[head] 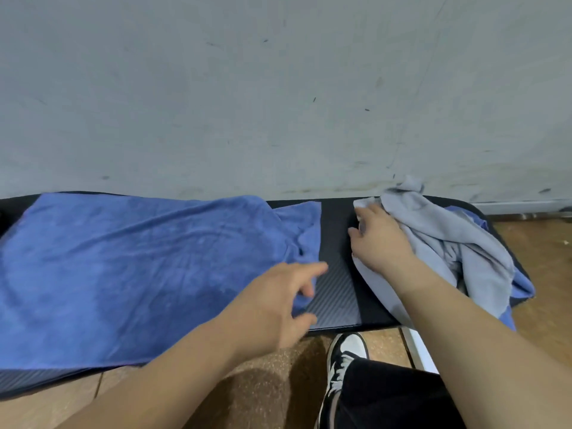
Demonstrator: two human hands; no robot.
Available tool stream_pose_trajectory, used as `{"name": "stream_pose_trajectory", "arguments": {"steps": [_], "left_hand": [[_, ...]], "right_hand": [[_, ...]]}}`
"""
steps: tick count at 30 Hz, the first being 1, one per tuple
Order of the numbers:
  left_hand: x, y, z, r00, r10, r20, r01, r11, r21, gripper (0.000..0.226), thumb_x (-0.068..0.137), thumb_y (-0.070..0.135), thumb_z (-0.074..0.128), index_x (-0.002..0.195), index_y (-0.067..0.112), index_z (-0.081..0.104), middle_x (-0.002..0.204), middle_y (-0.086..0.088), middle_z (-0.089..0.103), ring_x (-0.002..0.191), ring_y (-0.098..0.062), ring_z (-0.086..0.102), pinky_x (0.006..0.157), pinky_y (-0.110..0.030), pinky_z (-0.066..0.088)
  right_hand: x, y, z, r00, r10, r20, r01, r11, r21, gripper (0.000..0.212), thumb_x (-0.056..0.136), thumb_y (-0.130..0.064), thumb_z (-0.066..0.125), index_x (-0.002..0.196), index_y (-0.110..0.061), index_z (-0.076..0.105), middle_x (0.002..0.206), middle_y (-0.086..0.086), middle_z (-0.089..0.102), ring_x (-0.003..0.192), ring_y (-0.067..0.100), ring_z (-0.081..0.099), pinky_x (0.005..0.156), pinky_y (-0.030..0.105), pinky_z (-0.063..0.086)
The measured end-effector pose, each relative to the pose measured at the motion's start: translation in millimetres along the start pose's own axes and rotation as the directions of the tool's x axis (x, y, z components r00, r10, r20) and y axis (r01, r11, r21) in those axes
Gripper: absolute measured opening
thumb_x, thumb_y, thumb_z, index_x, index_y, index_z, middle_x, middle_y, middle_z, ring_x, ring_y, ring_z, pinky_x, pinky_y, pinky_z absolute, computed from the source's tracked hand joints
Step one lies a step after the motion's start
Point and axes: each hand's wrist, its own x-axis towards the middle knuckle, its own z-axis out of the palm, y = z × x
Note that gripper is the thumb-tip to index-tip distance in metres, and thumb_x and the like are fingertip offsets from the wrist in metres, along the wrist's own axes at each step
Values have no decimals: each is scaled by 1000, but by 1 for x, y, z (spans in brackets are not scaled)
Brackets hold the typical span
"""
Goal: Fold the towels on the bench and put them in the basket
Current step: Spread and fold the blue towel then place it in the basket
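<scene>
On black bench (337,292) against wall (278,88): blue towel (139,274) spread flat at left; grey towel (448,243) crumpled at right end; left hand (278,308) above blue towel's near corner, fingers loosely spread, holding nothing; right hand (380,243) on grey towel's left edge, pinch or press unclear

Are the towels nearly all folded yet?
Not nearly. Done: the blue towel lies spread flat on the bench, not yet folded. In hand: the left hand is at its edge and the right hand rests on the crumpled grey towel. Left: folding every towel and putting them in the basket, not clearly visible.
</scene>
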Motion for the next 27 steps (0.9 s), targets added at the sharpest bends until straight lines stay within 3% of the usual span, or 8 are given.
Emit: {"name": "stream_pose_trajectory", "arguments": {"steps": [2, 4, 8, 11, 15, 18, 21, 27], "left_hand": [[-6, 4, 1, 994, 106, 6, -106, 994, 29, 51, 93, 33, 71, 142, 36, 58, 110, 22, 57, 109, 2, 51, 94, -20, 46], [-6, 1, -5, 984, 126, -126, -113, 988, 104, 43, 92, 37, 67, 135, 31, 63, 112, 18, 58, 105, -1, 55, 87, -24, 51], [-4, -15, -13, 981, -128, -144, 151, 975, 162, 65, 89, 52, 69, 146, 28, 50, 122, 11, 52, 111, -11, 55, 91, -32, 51], [-2, -16, -6, 954, -296, -56, 300, 950, 88, 84, 86, 46, 77, 155, 26, 35, 127, 8, 49, 112, -15, 55, 99, -35, 50], [8, -15, 1, 905, -419, -68, 411, 905, -111, 61, 86, 24, 78, 140, 23, 51, 102, 5, 61, 91, -19, 63, 89, -38, 55], [7, -13, 6, 939, -344, -30, 341, 937, -74, 29, 85, 13, 68, 112, 23, 63, 83, 0, 64, 70, -15, 59, 75, -41, 57], [3, -9, 9, 965, -262, 12, 261, 956, -138, 29, 82, 6, 62, 100, 28, 62, 66, 7, 52, 59, -9, 46, 61, -30, 46], [-5, -5, 16, 999, -44, 6, 45, 996, -83, 21, 75, 11, 58, 85, 29, 56, 90, 13, 52, 80, -8, 50, 66, -20, 40]], "right_hand": [[0, -14, -9, 991, -3, -135, 19, 993, 114, 26, 95, -24, 60, 116, -12, 70, 126, 13, 62, 118, 36, 57, 93, 40, 47], [0, -29, -15, 982, 3, -188, 38, 976, 215, 20, 96, -29, 58, 88, -16, 71, 94, 10, 67, 92, 32, 62, 74, 34, 47], [3, -49, -8, 970, 203, 131, -242, 820, 518, 55, 96, -47, 59, 57, -17, 36, 54, 1, 40, 55, 25, 41, 57, 34, 39], [13, -59, 0, 958, 234, 167, -288, 777, 559, 65, 90, -51, 68, 50, -21, 26, 41, -6, 26, 48, 23, 29, 57, 36, 30], [26, -77, 4, 967, 198, 159, -254, 737, 626, 56, 82, -33, 80, 55, -20, 32, 50, -2, 33, 55, 21, 35, 55, 32, 31], [31, -88, 0, 986, 168, 25, -138, 707, 693, 38, 83, -16, 71, 63, -18, 39, 57, -3, 39, 55, 17, 37, 49, 24, 34], [32, -86, -12, 977, 200, -75, -59, 590, 805, 31, 86, -12, 64, 68, -19, 40, 61, -6, 37, 53, 11, 32, 47, 21, 29], [30, -53, -8, 960, 268, -74, -131, 672, 729, 20, 82, 2, 55, 86, -17, 48, 70, -3, 48, 59, 16, 43, 51, 26, 35]]}}
